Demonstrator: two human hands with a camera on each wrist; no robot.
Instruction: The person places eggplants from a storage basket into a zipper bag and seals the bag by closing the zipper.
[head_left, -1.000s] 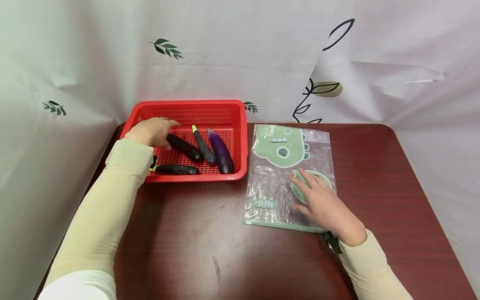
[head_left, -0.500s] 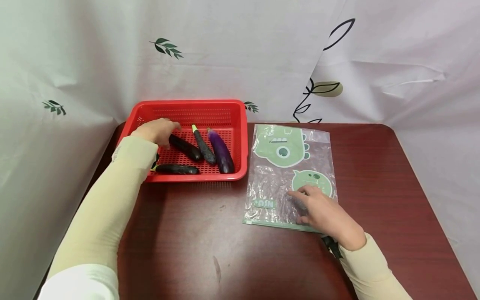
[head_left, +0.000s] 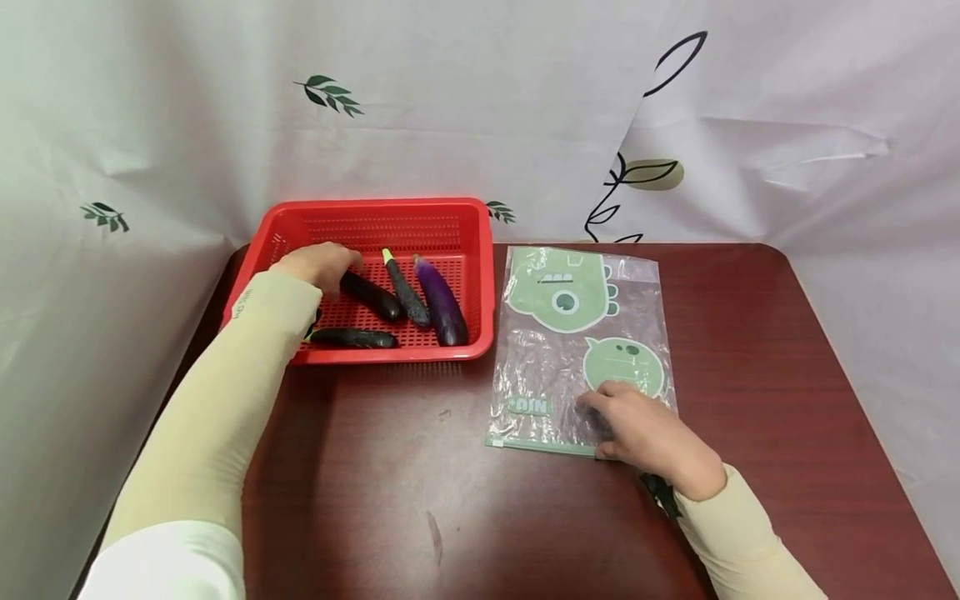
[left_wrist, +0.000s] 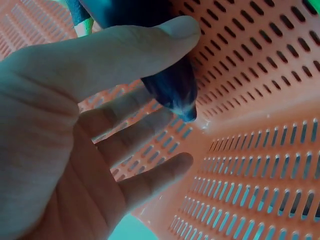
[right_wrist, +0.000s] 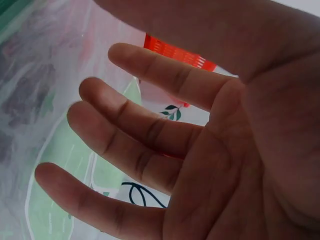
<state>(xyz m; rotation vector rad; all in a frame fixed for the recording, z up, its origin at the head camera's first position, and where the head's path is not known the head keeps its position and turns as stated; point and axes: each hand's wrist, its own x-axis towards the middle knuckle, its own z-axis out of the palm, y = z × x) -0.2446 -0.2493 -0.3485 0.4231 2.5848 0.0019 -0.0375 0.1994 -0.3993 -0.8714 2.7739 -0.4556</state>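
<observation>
In the head view my left hand (head_left: 318, 265) reaches into the red basket (head_left: 480, 333), over one end of a dark eggplant (head_left: 372, 297). The left wrist view shows the thumb across this eggplant (left_wrist: 172, 90), with the fingers extended under and beside it; firm contact cannot be made out. To its right lie a dark eggplant with a light-green end (head_left: 407, 290) and a larger purple eggplant (head_left: 442, 304). Another dark eggplant (head_left: 352, 337) lies along the front wall. My right hand (head_left: 648, 433), fingers slightly bent and holding nothing, is over the lower right of a clear zip bag (head_left: 536, 358).
The bag, printed with green cartoon figures, lies flat on the dark red wooden table (head_left: 390, 483), with its green zip strip (head_left: 540, 447) towards me. A pale leaf-patterned curtain (head_left: 450, 108) stands behind the basket and along the sides.
My left hand has moved slightly right and down along the near end of the dark eggplant. My right hand has drawn back towards the zip strip, its fingers more bent. The eggplants stay in place.
</observation>
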